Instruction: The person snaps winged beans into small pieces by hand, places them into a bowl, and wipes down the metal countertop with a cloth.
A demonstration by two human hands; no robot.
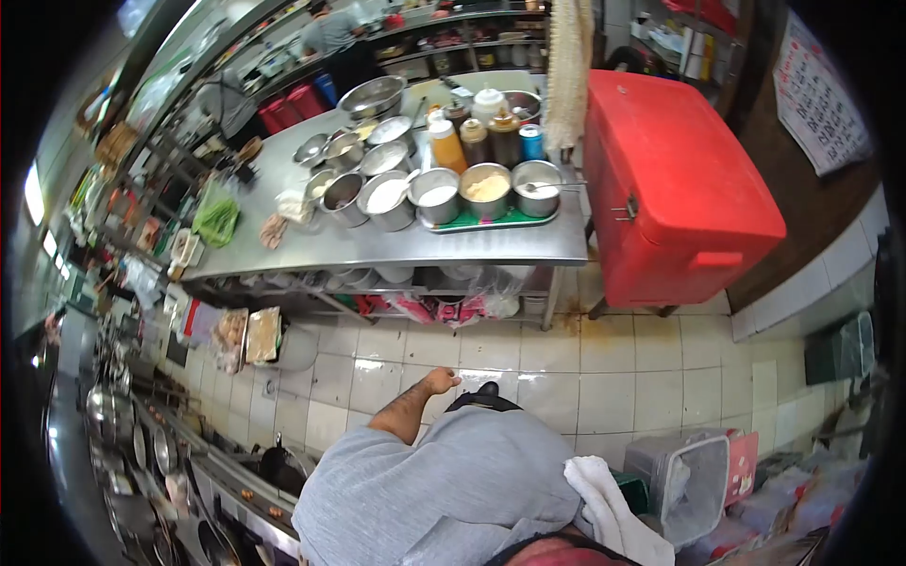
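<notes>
My left hand (441, 380) hangs low in front of my body, over the tiled floor, with its fingers curled in. Nothing shows in it, and it touches nothing. My right hand is out of sight, hidden by my body in the grey shirt (444, 472). Ahead stands a steel table (377, 247), out of reach of the hand. On it are several metal pots, among them one with yellowish contents (487, 187) and one with a spoon (537, 186). Sauce bottles (446, 146) stand behind them. A white towel (609, 509) lies over my right shoulder.
A large red cooler box (679, 179) stands right of the table. Pans and ladles line the cooking counter (212, 486) at lower left. Grey plastic bins (694, 486) stand at lower right. People (332, 33) work beyond the table. The tiled floor (547, 358) looks wet in places.
</notes>
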